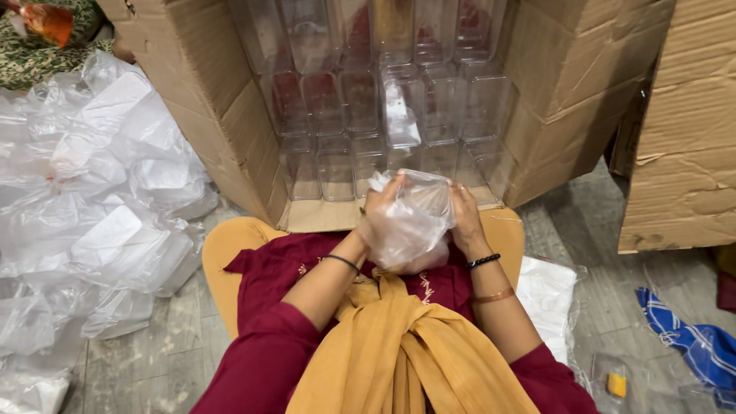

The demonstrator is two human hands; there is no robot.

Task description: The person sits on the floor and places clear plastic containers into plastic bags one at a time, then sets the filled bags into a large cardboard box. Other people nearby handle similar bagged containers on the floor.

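both hands raised over the lap, closed around one clear plastic container (418, 201) sheathed in a thin plastic bag (406, 230). left hand (377, 208) curled on the left side of the bundle, fingers pinching a bunched tuft of the bag at its top corner. right hand (464, 215) pressed flat against the right side, fingers pointing up along the wall. bundle held just in front of the open cardboard box (207, 100), touching neither box nor floor as far as can be told.

box lying on its side, mouth towards the lap, packed with rows of clear rectangular containers (337, 115) stacked in tiers; one of them (402, 115) near the middle with something white inside. second cardboard box (682, 130) standing at the right, apart from the first. heap of crumpled clear plastic bags (92, 199) spread over the floor (153, 353) at the left. flat stack of white bags (546, 299) just beside the right knee. blue and white cloth (690, 337) farther right on the floor, and a small yellow piece (616, 384) near it. black band on each wrist, a copper bangle (493, 296) on the right forearm.
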